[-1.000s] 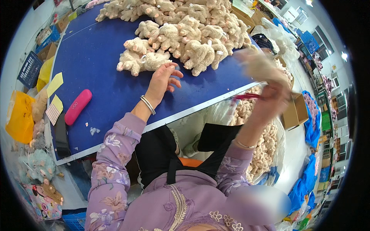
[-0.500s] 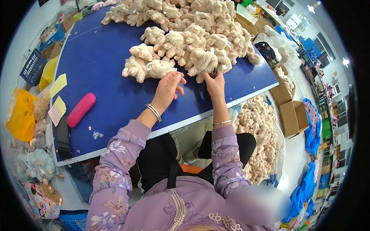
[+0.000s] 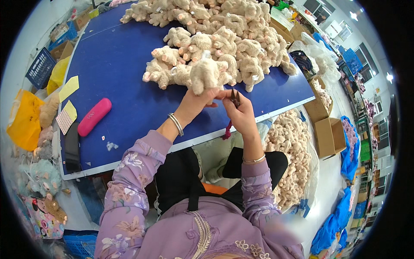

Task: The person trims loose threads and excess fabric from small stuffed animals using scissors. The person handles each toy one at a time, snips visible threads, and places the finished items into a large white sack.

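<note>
A cream plush toy point(image 3: 204, 77) stands raised above the table's near edge, its lower end pinched in my left hand point(image 3: 195, 105). My right hand point(image 3: 242, 115) is closed round a pair of small dark thread snips point(image 3: 234, 98), whose points stick up between thumb and fingers. A dark red cord point(image 3: 227, 131) hangs below that hand. The right fingertips meet the left ones at the bottom of the toy; exactly what they touch there is hidden. Just beyond, a heap of similar plush toys point(image 3: 224, 41) covers the far part of the blue table point(image 3: 129, 112), some with small white tags.
A pink case point(image 3: 95, 117), a dark phone-like slab point(image 3: 72, 149) and yellow paper point(image 3: 69, 88) lie at the table's left. Right of my knees is a big pile of small plush pieces point(image 3: 289, 159). Open cardboard boxes point(image 3: 325, 136) stand beside it.
My left hand has taken hold of a plush toy and lifted it toward me. My right hand has drawn back from the heap to my left hand, with the snips now showing.
</note>
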The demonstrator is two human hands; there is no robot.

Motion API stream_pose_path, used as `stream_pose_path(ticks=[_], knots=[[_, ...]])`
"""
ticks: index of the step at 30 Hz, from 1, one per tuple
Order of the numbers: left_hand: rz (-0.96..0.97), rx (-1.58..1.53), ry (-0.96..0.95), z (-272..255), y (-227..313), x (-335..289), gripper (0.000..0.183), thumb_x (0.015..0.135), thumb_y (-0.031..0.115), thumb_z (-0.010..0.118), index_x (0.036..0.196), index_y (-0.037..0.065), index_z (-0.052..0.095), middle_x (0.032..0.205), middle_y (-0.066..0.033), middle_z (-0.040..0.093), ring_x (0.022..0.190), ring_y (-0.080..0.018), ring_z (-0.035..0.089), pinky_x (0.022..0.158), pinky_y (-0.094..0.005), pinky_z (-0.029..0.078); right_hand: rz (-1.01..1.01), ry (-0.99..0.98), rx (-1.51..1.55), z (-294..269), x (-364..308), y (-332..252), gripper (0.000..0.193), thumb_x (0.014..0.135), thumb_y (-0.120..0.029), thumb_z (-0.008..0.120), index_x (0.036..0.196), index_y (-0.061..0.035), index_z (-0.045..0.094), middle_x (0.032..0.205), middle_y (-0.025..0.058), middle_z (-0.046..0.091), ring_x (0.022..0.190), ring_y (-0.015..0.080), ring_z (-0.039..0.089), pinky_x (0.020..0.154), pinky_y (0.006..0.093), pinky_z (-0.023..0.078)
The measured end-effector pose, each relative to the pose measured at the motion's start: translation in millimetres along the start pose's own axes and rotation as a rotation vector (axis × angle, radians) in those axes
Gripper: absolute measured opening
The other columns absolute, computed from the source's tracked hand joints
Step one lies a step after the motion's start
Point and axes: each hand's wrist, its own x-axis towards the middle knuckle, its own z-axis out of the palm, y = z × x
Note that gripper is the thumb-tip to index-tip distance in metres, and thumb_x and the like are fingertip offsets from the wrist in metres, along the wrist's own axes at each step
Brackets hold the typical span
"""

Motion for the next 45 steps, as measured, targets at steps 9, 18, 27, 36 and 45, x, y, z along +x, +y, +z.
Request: stream_pose_path(ticks=[9,18,27,36,45], knots=[[-0.116,-0.182,-0.088,2.9,12.2,-4.7,0.039,0.096,0.038,0.051,0.121,0.008,0.053,0.095,-0.0045,0.065,0.075,-0.0131,0.064,0.059,-0.0248,0.049,0.161,0.274,0.193,-15.7,-1.3,8.5,0.015,0.096,-0.011,0.05,0.103,0.0001,0.059,0.077,0.0025,0.061,0.05,0.0012,0.042,0.044,0.0171,0.032],[-0.18,-0.151,-0.074,1.0,1.6,-0.4,0.04,0.098,0.041,0.049,0.118,0.007,0.053,0.088,-0.0042,0.064,0.066,-0.0133,0.061,0.053,-0.0263,0.047,-0.005,0.315,-0.072,9.7,-5.4,12.3,0.014,0.089,-0.01,0.065,0.095,0.0008,0.059,0.073,-0.0015,0.06,0.059,0.0015,0.049,0.053,0.018,0.038],[-0.176,-0.115,-0.039,-14.0,-2.7,5.7,0.063,0.096,0.063,0.031,0.086,0.007,0.061,0.074,-0.0086,0.065,0.058,-0.0137,0.058,0.052,-0.024,0.045,-0.351,0.603,0.553,-89.7,-6.3,-42.2,0.023,0.095,-0.029,0.057,0.087,-0.0077,0.057,0.068,-0.0015,0.052,0.045,0.0047,0.029,0.043,0.0222,0.025],[-0.147,-0.084,-0.048,-2.1,-4.2,8.3,0.054,0.1,0.052,0.034,0.085,0.007,0.059,0.074,-0.0079,0.065,0.057,-0.0114,0.055,0.052,-0.0228,0.042,0.176,0.541,-0.272,-121.4,32.3,64.7,0.017,0.087,-0.02,0.067,0.089,-0.0033,0.068,0.072,-0.0013,0.061,0.065,0.0086,0.054,0.061,0.0242,0.045],[-0.105,-0.007,0.029,-9.0,-1.4,4.6,0.046,0.101,0.045,0.038,0.086,0.008,0.06,0.073,-0.0056,0.065,0.058,-0.0093,0.056,0.052,-0.021,0.043,0.177,0.441,-0.148,-92.5,45.4,59.7,0.02,0.091,-0.016,0.061,0.094,0.0023,0.069,0.076,-0.0034,0.061,0.066,0.0045,0.049,0.06,0.0206,0.039]])
